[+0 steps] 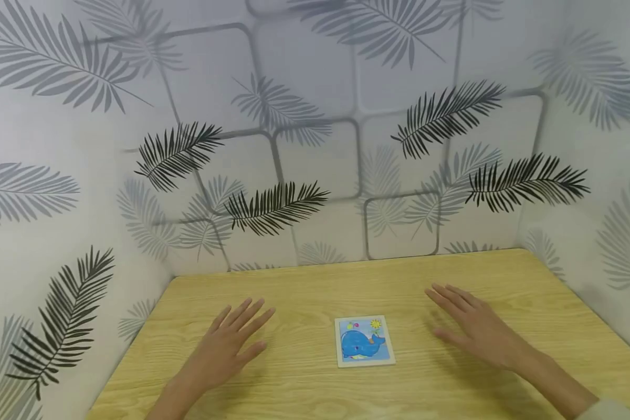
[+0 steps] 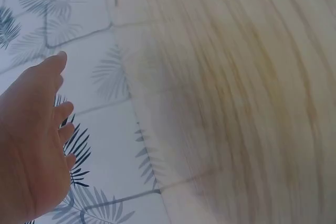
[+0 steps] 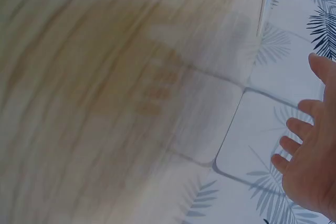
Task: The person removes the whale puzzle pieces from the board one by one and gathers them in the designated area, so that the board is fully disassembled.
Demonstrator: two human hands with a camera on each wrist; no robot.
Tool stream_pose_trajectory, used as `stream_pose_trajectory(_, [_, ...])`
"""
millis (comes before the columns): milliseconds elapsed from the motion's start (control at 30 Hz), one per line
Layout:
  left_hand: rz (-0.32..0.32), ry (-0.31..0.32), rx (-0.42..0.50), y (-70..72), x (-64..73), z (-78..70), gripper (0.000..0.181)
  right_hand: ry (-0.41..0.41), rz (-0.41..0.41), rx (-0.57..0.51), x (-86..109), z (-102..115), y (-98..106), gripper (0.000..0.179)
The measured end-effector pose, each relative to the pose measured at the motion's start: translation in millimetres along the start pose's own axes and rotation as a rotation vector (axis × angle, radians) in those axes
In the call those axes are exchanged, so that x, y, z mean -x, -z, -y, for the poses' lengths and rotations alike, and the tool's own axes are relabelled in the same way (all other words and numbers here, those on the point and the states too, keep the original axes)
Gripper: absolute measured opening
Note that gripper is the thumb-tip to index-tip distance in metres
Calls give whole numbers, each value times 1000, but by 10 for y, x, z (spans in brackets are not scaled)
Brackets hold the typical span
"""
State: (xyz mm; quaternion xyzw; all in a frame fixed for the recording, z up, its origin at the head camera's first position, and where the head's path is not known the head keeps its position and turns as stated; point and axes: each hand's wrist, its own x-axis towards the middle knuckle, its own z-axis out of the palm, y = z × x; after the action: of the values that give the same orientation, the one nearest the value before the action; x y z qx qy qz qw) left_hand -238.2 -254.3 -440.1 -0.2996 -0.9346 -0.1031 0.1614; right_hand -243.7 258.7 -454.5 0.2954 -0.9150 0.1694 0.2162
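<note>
A square picture puzzle (image 1: 364, 342) with a white frame lies flat on the wooden table in the head view. Its picture shows a blue whale, a yellow sun and a light blue ground. To the left of it, my left hand (image 1: 224, 345) is held over the table with fingers spread and nothing in it. On the other side, my right hand (image 1: 480, 332) hovers with straight fingers, also holding nothing. The wrist views show the left hand (image 2: 37, 140) and the right hand (image 3: 312, 140) at their outer edges, away from the puzzle, which neither wrist view shows.
The wooden table (image 1: 294, 291) has a light yellow grain and fills the lower part of the head view. Pale walls (image 1: 315, 70) with grey and black leaf prints and rounded grid lines stand behind it and at both sides.
</note>
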Motion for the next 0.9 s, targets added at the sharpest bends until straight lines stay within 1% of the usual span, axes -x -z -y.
stream_pose_trajectory(100, [1, 21, 112, -29, -32, -49, 59, 9, 19, -111, -53, 70, -48, 66])
stream_pose_trajectory(167, [1, 35, 180, -49, -66, -85, 58, -7, 55, -185, -81, 124, -81, 63])
stream_pose_trajectory(267, [35, 61, 282, -72, -132, -161, 55, -13, 119, -273, -125, 192, -130, 58])
stream_pose_trajectory(400, [142, 115, 405, -94, -225, -317, 52, -2, 197, -355, -210, 262, -195, 55])
stream_pose_trajectory(533, [262, 140, 498, -134, -300, -501, 55, -14, 282, -450, -330, 315, -265, 53])
stream_pose_trajectory(600, [317, 136, 527, -155, -338, -596, 56, -30, 321, -499, -402, 342, -293, 52])
stream_pose_trajectory(667, [366, 129, 538, -172, -377, -693, 55, -43, 353, -555, -478, 377, -317, 50])
stream_pose_trajectory(767, [417, 104, 516, -204, -434, -839, 55, -39, 377, -623, -583, 426, -356, 47])
stream_pose_trajectory(833, [435, 61, 491, -238, -472, -927, 54, -31, 383, -661, -639, 460, -385, 45])
stream_pose_trajectory(900, [449, 20, 464, -276, -502, -1003, 55, -12, 382, -678, -686, 484, -418, 43])
